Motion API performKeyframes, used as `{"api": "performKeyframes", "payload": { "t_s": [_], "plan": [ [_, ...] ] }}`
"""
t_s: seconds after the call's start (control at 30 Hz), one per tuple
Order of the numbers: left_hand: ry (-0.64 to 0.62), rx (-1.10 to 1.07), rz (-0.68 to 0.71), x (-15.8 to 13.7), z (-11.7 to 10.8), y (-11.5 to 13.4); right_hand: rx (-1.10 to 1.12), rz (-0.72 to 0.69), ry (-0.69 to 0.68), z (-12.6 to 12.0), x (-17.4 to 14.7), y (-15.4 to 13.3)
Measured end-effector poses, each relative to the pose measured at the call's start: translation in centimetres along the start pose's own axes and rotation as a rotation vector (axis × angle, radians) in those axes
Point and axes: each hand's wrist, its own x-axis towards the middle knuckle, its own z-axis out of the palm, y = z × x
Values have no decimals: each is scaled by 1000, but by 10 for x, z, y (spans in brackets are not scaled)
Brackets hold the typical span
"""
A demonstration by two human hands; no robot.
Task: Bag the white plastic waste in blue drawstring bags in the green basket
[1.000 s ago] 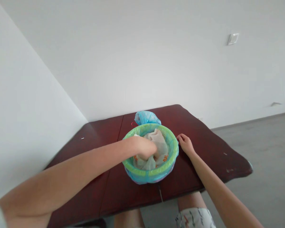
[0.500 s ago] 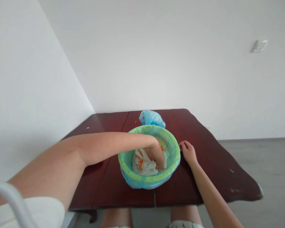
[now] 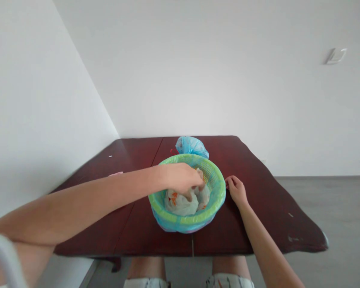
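Observation:
A green mesh basket (image 3: 221,191) lined with a thin blue bag stands on the dark red table. Inside it lies a crumpled white plastic bag (image 3: 183,206) with orange print. My left hand (image 3: 184,179) reaches over the basket's left rim, its bent fingers closed on the upper part of the white bag and partly hidden by it. Beside the right rim, my right hand (image 3: 237,191) rests on the table with fingers curled together. Its fingertips are close to the rim, and whatever they pinch, if anything, is too small to make out.
Behind the basket sits a tied blue plastic bag (image 3: 191,146) with a red string at its left. The wooden table (image 3: 258,216) meets the wall at the back. A small pink thing (image 3: 116,174) shows behind my left forearm.
My left hand has risen from deep in the basket, and the white bag's top has come up with it. My left forearm has swung lower. My right hand stays beside the rim.

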Motion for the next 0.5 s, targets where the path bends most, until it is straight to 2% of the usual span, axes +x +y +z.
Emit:
{"api": "performKeyframes", "payload": {
  "t_s": [0.07, 0.1, 0.13, 0.17, 0.2, 0.23, 0.27, 0.3, 0.33, 0.37, 0.43, 0.5],
  "plan": [
    [83, 6, -4, -27, -40, 11, -9, 0, 2, 0, -1, -1],
    [178, -6, -18, -44, -52, 13, -13, -1, 1, -1, -2, -1],
    [315, -35, -43, -64, -57, 12, -17, -4, -2, -1, -2, -3],
    [506, -77, -83, -85, -53, 7, -22, -7, -6, -1, -3, -4],
    [749, -123, -132, -107, -41, -1, -26, -12, -11, -2, -4, -5],
    [1018, -165, -202, -128, -20, -13, -29, -18, -16, -2, -4, -7],
    [1222, -212, -289, -148, 7, -27, -32, -24, -21, -2, -5, -9],
    [1381, -273, -391, -167, 39, -43, -34, -30, -24, -2, -5, -10],
    [1454, -339, -499, -184, 71, -60, -38, -35, -25, -1, -6, -12],
    [1430, -422, -595, -199, 103, -75, -43, -40, -24, -1, -7, -14],
    [1256, -457, -737, -222, 157, -98, -64, -44, -17, -1, -8, -17],
    [1036, -371, -788, -235, 190, -107, -97, -46, -6, -1, -10, -20]
  ]
}}
